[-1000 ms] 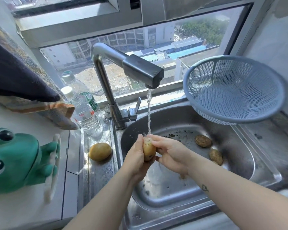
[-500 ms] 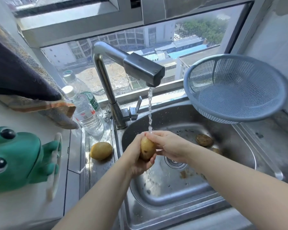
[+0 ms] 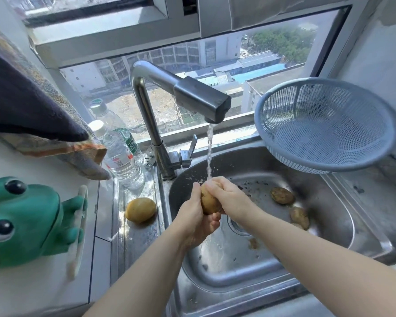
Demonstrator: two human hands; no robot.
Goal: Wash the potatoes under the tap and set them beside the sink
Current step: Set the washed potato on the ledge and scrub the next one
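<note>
Right hand (image 3: 229, 197) now farther over potato (image 3: 209, 202) under tap (image 3: 201, 99); bottle labels (image 3: 118, 160) unreadable.

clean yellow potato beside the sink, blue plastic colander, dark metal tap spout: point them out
clean yellow potato (image 3: 140, 210): head view, its middle
blue plastic colander (image 3: 325, 133): head view, bare mesh bottom
dark metal tap spout (image 3: 201, 100): head view, side of spout block

My left hand (image 3: 193, 219) and right hand (image 3: 231, 197) grip a potato (image 3: 209, 201) under the running tap (image 3: 201, 100), above the sink (image 3: 343, 227).
</note>
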